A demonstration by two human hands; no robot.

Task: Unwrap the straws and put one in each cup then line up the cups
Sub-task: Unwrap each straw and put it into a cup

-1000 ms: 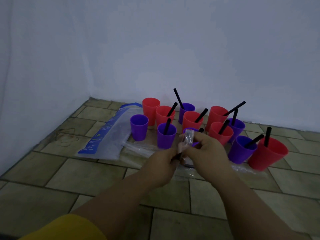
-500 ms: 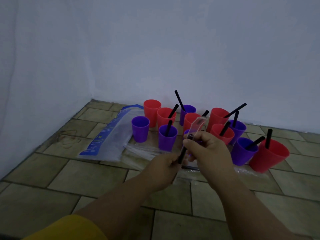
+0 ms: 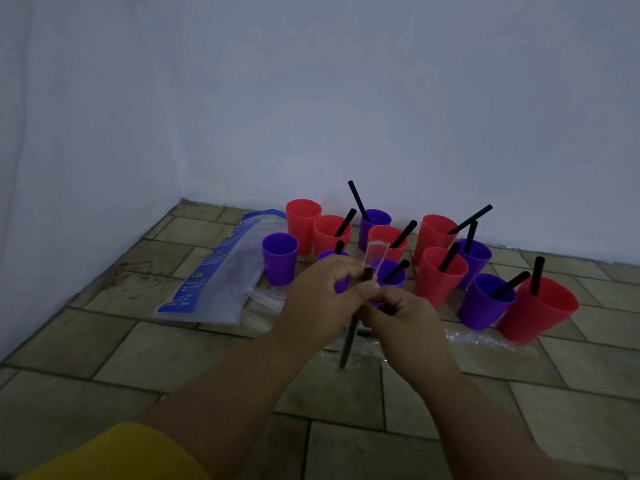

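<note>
Here the black straw (image 3: 347, 344) is held in mid-air between both hands, in front of the cluster of cups and above the tiled floor (image 3: 166, 358). Its lower end hangs free below the hands and its upper end sits inside the clear wrapper (image 3: 377, 252), whose empty tip stands up above the knuckles. The left hand (image 3: 318, 299) has its fingers curled, with thumb and forefinger pinching the straw near its top. The right hand (image 3: 408, 317) touches it just below, fingers also curled in around the straw, though whether they grip bare straw or film cannot be told in this dim light. The straw is probably very light and fairly stiff, so it should slide out straight if held firmly near one end. The wrapper looks thin, soft and slippery, likely to crumple or slip, so it is best taken at the loose flat tip where there is film alone to pinch. Squeezing the straw mid-length could kink it. Most cups already hold a straw, but the purple cup (image 3: 280, 261) at the left and the red cup (image 3: 302, 223) behind it look empty, so one of them is the likely place for this straw. A blue-edged plastic bag (image 3: 221, 275) lies beside them, and crinkled clear film (image 3: 478, 339) lies on the floor near the right-hand cups.
</note>
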